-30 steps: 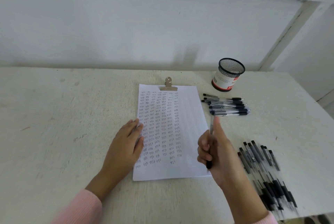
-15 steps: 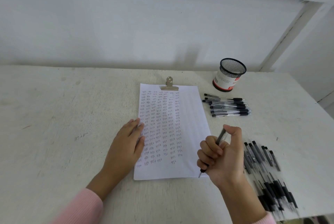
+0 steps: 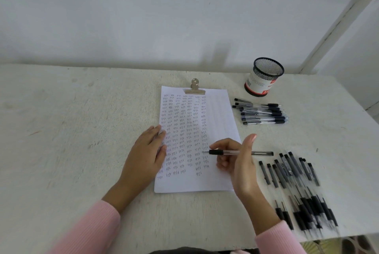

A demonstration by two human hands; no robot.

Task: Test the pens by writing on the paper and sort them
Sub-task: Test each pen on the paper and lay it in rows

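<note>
A white paper (image 3: 217,114) covered in columns of small written marks lies on the table under a metal clip (image 3: 195,87). My left hand (image 3: 146,155) rests flat on the paper's left edge. My right hand (image 3: 238,161) holds a pen (image 3: 223,152) with a black grip, lying level over the paper's lower right with its tip pointing left. The thumb sticks up and the fingers curl around the barrel. A neat row of several pens (image 3: 260,113) lies right of the paper. A bigger loose pile of pens (image 3: 297,188) lies at the near right.
A black mesh pen cup (image 3: 264,77) with a white and red label stands at the back right. The white table (image 3: 71,130) ends close behind the pen pile on the near right. A white wall runs along the back edge.
My right hand turned the pen from upright in the fist to level, tip now pointing left over the paper. My left hand stayed on the paper's edge.
</note>
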